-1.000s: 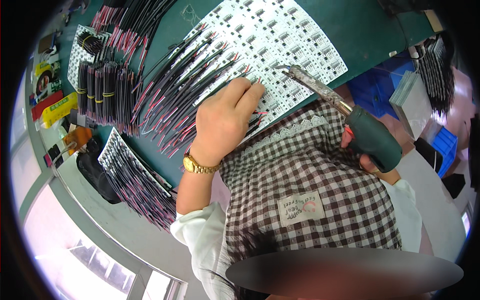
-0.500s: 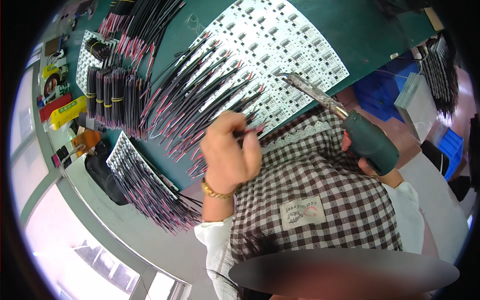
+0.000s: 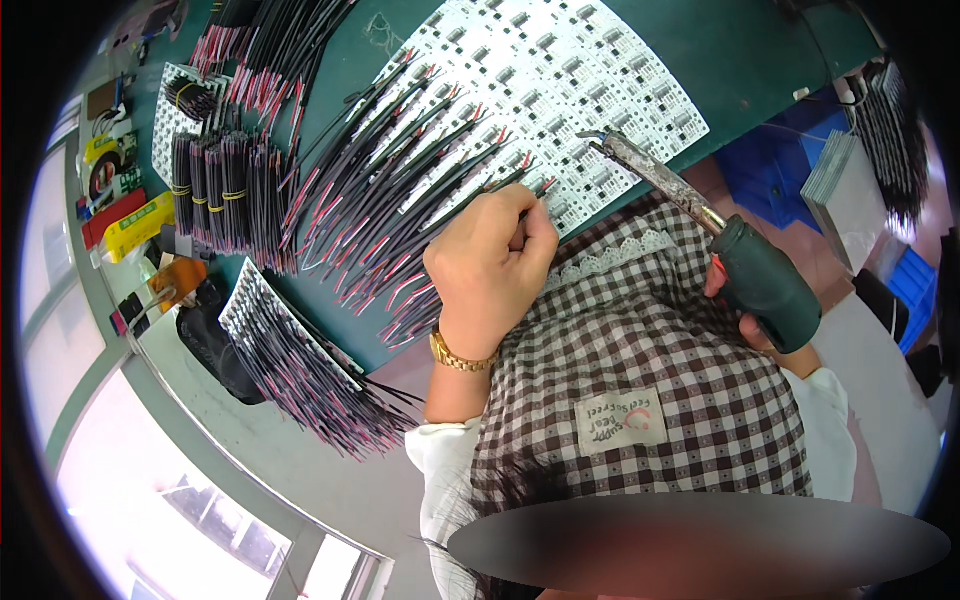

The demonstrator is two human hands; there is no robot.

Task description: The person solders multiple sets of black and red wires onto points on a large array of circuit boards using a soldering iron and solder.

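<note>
My left hand (image 3: 485,262) is closed in a pinch at the near edge of a white circuit board panel (image 3: 600,75). A thin wire (image 3: 547,184) with a reddish end pokes out past its fingertips; the rest of it is hidden by the hand. Rows of black wires (image 3: 395,185) with red and bare ends lie over the panel's left part, to the left of that hand. My right hand (image 3: 757,334) is wrapped round the dark green handle of a soldering iron (image 3: 768,285). The iron's worn metal tip points up-left, over the panel's right part.
Banded bundles of black wire (image 3: 210,190) lie on the green table (image 3: 740,90) at left. Below them is another panel covered in wires (image 3: 300,365). Blue bins (image 3: 765,170) and stacked pale boards (image 3: 845,195) stand at right, below the table edge.
My left hand has moved up and right, from beside the wires to the panel's near edge, still pinching the wire. The soldering iron has shifted slightly right with the view.
</note>
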